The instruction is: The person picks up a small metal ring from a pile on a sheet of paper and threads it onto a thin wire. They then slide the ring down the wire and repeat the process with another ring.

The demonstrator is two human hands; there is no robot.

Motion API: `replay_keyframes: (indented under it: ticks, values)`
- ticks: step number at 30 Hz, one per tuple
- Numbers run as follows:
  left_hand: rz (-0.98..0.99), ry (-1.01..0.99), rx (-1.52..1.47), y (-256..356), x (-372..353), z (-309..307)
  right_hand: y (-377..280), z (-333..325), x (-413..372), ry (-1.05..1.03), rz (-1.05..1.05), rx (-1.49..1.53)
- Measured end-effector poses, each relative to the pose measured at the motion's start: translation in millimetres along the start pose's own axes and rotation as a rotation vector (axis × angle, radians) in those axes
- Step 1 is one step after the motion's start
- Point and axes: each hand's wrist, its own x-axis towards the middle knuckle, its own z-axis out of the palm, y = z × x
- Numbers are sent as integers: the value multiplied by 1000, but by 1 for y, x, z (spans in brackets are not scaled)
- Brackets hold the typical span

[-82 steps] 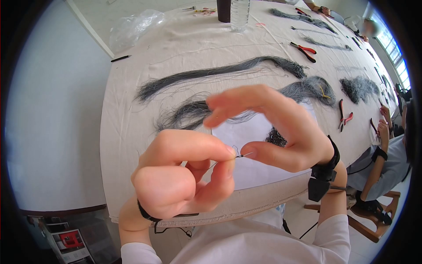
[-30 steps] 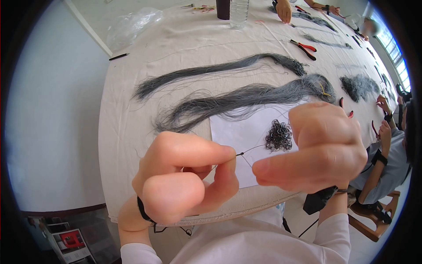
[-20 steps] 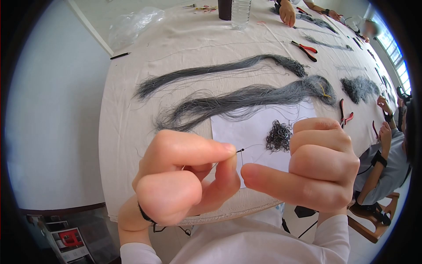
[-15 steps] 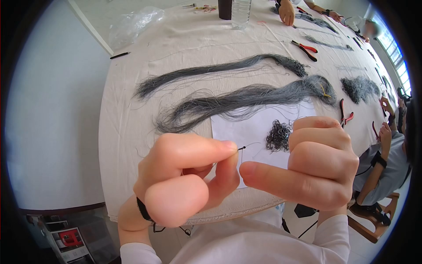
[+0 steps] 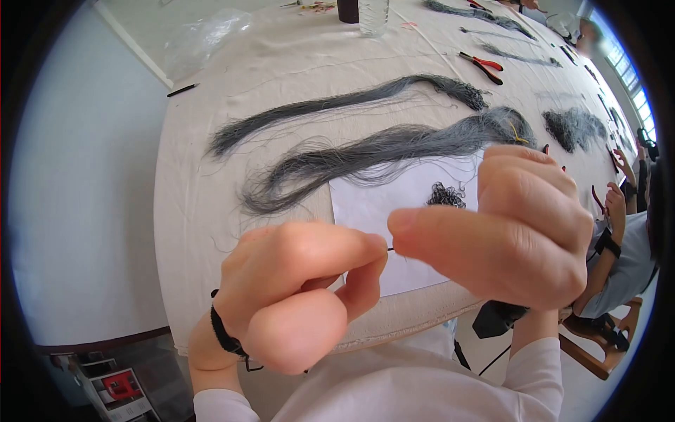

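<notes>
In front of me my left hand (image 5: 295, 271) is closed, thumb and forefinger pinching a tiny dark piece (image 5: 391, 249) with a thin strand; its exact kind is too small to tell. My right hand (image 5: 510, 225) is also closed, its thumb tip right beside that piece. What its fingers grip, if anything, is hidden. Beneath both hands lies a white sheet of paper (image 5: 358, 211). On it is a small pile of black curled bits (image 5: 446, 195), partly covered by my right hand. A grey strand bundle (image 5: 394, 144) with a yellow tie (image 5: 518, 132) overlaps the paper's far edge.
Beyond lie another long grey bundle (image 5: 316, 104), red-and-black pliers (image 5: 482, 67) and a black pen (image 5: 183, 90) on the cloth-covered table (image 5: 204, 204). A clear bottle (image 5: 373, 17) stands at the far side. At right sits a co-worker, a hand (image 5: 615, 204) near pliers.
My right hand has moved up and outward, its thumb now level with the tiny piece. My left hand keeps its pinch. The co-worker's hand at the far side has withdrawn.
</notes>
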Motion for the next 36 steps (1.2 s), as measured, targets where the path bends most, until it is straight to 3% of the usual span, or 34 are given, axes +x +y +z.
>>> replay_keyframes:
  ticks: [5,9,12,16,19,20,23,27,29,34,36]
  values:
    - [-37,-6,5,1,-1,-3,11,-8,3,-214,97,190]
    - [-86,-16,98,5,6,-6,13,-10,4,-258,170,389]
    - [-66,-44,70,-1,5,-11,14,-7,1,-226,30,494]
    - [-37,-99,16,-6,2,-15,13,-2,-2,-320,181,490]
    - [-44,-114,23,-4,3,-15,15,-2,3,-435,546,492]
    - [-46,-120,25,-4,4,-14,15,-2,1,-434,550,490]
    - [-55,-138,33,-1,6,-12,14,0,-2,-363,906,785]
    - [-67,-159,51,2,8,-10,22,-4,-4,-362,757,727]
    - [-88,-170,89,5,9,-10,23,-11,3,-364,528,635]
    - [-83,-114,61,0,4,-7,6,-11,7,-360,456,583]
    - [-74,-120,64,-1,4,-9,1,-11,0,-377,547,532]
